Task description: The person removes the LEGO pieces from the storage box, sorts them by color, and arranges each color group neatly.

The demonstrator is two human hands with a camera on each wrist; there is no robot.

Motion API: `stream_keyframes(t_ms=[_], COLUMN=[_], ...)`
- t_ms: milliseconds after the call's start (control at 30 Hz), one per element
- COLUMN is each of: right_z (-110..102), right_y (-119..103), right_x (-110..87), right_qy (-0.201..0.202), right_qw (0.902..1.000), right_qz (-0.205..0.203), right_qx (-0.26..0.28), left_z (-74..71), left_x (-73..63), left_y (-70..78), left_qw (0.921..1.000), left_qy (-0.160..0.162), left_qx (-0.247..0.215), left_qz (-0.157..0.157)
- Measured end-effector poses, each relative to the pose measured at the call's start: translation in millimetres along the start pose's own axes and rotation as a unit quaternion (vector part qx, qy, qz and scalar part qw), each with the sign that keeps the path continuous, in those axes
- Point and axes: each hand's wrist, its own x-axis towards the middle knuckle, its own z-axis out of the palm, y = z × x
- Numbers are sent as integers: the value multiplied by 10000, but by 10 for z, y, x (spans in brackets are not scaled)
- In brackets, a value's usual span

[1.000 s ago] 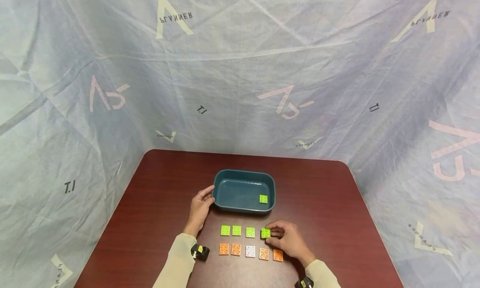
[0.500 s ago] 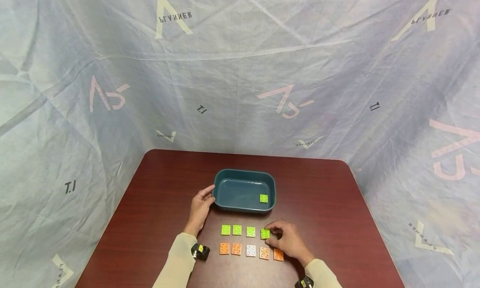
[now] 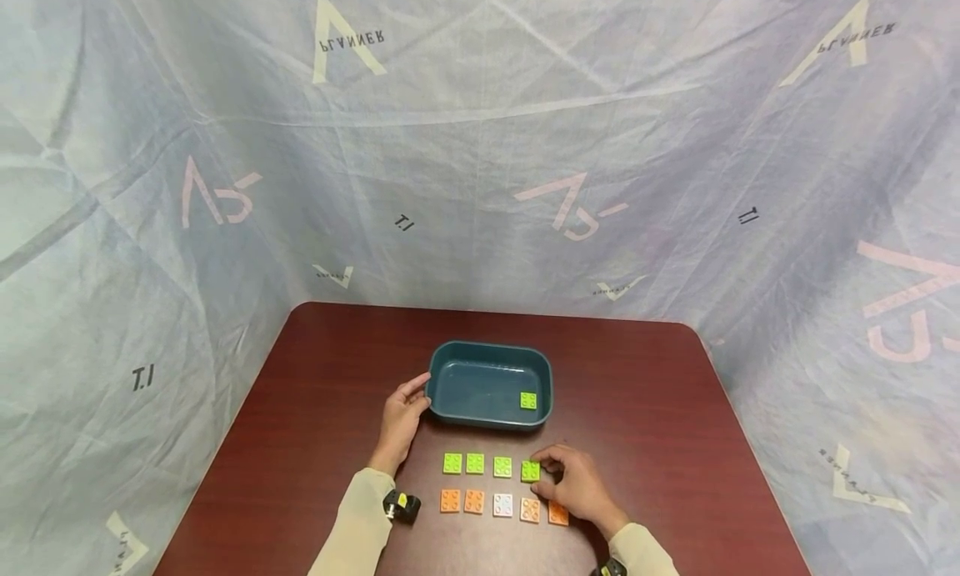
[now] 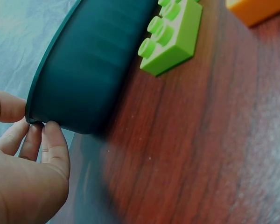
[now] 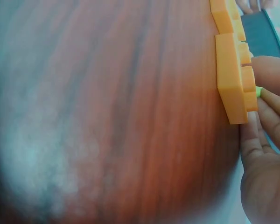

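Note:
My left hand [image 3: 399, 424] holds the left end of a dark teal tray [image 3: 438, 413]; in the left wrist view its fingertips are at the tray rim [image 4: 42, 70]. One green block [image 3: 528, 401] lies inside the tray, near its right front corner. Thumb and index finger of my right hand [image 3: 581, 483] span the front and back of the rightmost green toy brick [image 3: 530, 471] on the table. Only a sliver of green shows between the fingers in the right wrist view. That hand partly covers the rightmost orange brick [image 3: 558, 513].
To the left in the same row are more green bricks [image 3: 475, 463]. A nearer row has orange bricks [image 3: 450, 501] with a pale white-lilac brick [image 3: 502, 505] among them. The reddish-brown table [image 3: 637, 376] is walled round by grey printed cloth [image 3: 480, 142].
The green brick at my right hand has shifted very slightly toward me and sits a little straighter. My left hand and the tray stay in place.

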Motion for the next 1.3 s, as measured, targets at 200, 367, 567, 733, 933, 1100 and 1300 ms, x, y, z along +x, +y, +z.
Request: stream_keyframes(t_ms=[200, 367, 567, 733, 933, 1100, 1300], right_z=[21, 18, -19, -99, -285, -465, -638], right_y=[10, 18, 52, 31, -109, -220, -336], right_x=[-2, -16, 7, 88, 256, 442, 677], right_qy=[71, 105, -60, -81, 250, 569, 659], right_qw=[9999, 9996, 9996, 9975, 9953, 9954, 9968], right_qz=[-117, -264, -63, 193, 340, 227, 73], right_qx=[-4, -13, 283, 681, 867, 736, 450], left_z=[-3, 1, 11, 1, -19, -14, 6], left_x=[1, 5, 6, 7, 2, -5, -8], left_y=[-11, -32, -30, -27, -48, -45, -31], left_qw=[10000, 10000, 10000, 10000, 10000, 10000, 9999], left_qy=[46, 86, 52, 17, 49, 63, 120], left_qx=[16, 26, 45, 38, 52, 17, -55], left_qz=[24, 4, -15, -51, -59, -70, -49])
